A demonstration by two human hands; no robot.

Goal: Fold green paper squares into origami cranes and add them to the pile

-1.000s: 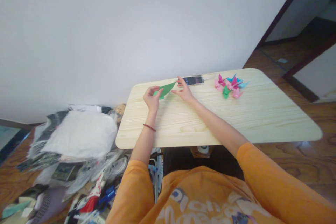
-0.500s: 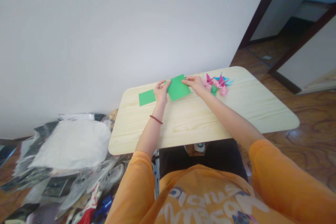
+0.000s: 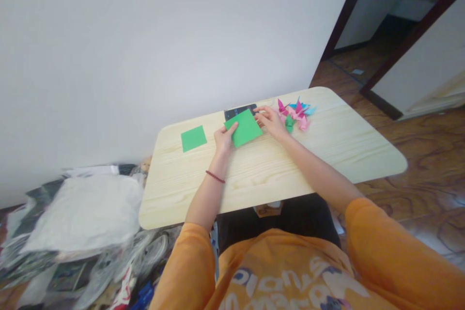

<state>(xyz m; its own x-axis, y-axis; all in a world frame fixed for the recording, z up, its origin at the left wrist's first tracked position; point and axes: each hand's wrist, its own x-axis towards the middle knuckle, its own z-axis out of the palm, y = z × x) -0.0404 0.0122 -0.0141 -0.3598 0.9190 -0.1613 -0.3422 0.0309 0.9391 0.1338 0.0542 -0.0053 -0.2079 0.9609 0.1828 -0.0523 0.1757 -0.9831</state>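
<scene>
My left hand (image 3: 223, 136) grips a green square sheet of paper (image 3: 244, 128) by its left edge, thumb on top. The sheet is held tilted above the table. Beside its right edge is my right hand (image 3: 271, 121), fingers stretched and apart; some fingertips are partly hidden by the paper, and it does not appear to grip it. Another green square sheet (image 3: 193, 138) lies flat on the table to the left. Close to the right hand stands a cluster of folded paper cranes (image 3: 296, 114) in pink, magenta, blue and green.
Behind the held sheet a dark phone-like object (image 3: 240, 111) lies at the rear of the pale wooden table (image 3: 269, 177), against the white wall. Plastic-wrapped packages (image 3: 87, 208) are heaped on the floor at left. A doorway opens at far right.
My right hand has let go of the sheet's right edge and its fingers have spread. The held sheet has turned and dropped slightly, and the dark object behind now shows. The view has shifted a little.
</scene>
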